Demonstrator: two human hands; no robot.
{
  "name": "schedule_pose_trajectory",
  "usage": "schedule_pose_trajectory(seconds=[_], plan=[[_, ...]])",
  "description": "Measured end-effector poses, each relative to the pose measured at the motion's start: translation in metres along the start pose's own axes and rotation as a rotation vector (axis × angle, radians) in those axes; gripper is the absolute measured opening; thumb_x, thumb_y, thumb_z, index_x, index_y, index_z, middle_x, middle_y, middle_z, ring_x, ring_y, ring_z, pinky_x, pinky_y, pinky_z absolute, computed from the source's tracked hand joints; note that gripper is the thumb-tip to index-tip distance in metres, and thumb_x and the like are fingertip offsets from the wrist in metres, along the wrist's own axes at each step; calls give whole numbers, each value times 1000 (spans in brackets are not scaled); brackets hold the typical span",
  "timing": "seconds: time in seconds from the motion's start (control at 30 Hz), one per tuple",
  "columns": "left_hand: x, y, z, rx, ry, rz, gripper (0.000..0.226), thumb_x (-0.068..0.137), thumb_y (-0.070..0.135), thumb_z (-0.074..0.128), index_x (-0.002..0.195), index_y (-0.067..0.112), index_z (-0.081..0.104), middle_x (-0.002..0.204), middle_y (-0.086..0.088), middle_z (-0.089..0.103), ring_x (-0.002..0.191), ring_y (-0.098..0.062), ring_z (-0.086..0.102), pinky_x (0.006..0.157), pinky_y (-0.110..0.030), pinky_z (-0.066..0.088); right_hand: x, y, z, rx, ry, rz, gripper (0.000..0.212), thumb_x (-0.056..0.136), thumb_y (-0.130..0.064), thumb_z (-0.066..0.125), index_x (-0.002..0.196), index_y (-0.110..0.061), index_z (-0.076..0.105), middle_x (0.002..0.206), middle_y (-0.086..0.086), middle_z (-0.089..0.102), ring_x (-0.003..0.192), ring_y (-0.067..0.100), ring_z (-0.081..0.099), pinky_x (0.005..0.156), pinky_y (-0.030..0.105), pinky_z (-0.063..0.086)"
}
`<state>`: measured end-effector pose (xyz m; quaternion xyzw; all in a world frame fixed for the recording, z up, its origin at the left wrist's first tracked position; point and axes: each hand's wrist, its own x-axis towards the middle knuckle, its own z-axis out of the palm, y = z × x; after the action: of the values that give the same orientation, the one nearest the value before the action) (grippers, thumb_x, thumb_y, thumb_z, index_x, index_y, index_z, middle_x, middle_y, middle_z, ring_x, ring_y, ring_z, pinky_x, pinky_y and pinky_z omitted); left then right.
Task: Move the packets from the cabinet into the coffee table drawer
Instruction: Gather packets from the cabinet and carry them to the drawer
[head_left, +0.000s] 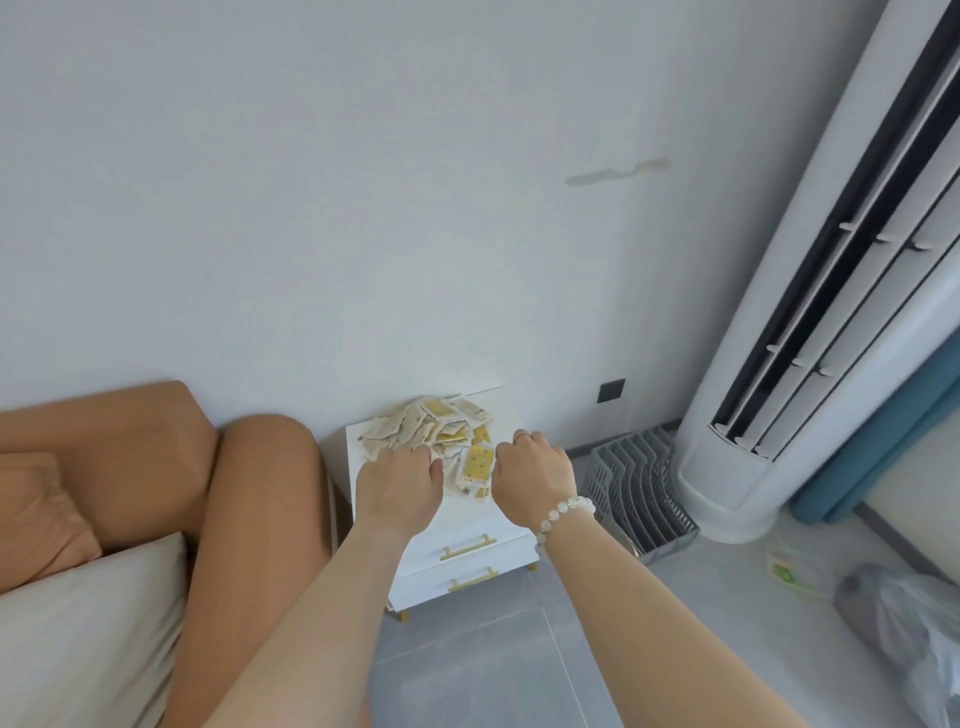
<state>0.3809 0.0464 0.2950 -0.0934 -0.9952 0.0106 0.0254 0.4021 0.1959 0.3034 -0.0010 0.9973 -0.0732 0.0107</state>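
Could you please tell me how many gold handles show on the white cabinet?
2: the upper handle and the lower handle right beneath it, both on the cabinet front. More may be hidden.

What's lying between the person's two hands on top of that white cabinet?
Head view: a few yellow-and-white packets from the pile lie between the left hand and right hand on the cabinet.

A white cabinet (462, 519) with two gold-handled drawers (467, 551) stands on the grey tiled floor (467, 665). Its top surface carries a loose heap of packets (436, 428), cream and yellow. They are piled thickest toward the cabinet's rear edge, and a few yellow ones lie nearer its front.
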Motion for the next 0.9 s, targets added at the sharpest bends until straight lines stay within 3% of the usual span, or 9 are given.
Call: schedule_pose_trajectory(seconds=[0.5,0.8,0.9], plan=[[87,-34,31,-20,-19,20,38,101,31,27,107,13,59,103,-3,62,99,-23,57,71,-31,42,93,1,25,-17,-32,40,27,95,-14,34,109,-9,57,112,6,54,106,23,48,79,29,34],[167,-67,63,-86,-109,-202,36,100,29,28,102,10,59,103,-6,61,97,-25,58,76,-33,47,203,-7,50,45,-108,-64,29,96,-17,34,115,-9,54,118,7,52,114,24,45,86,31,35],[210,-65,72,-130,-141,-239,35,100,29,29,102,10,58,104,-5,60,99,-25,57,79,-34,48,243,7,58,48,-129,-66,29,96,-16,33,113,-10,55,116,6,53,111,23,46,81,29,35]])
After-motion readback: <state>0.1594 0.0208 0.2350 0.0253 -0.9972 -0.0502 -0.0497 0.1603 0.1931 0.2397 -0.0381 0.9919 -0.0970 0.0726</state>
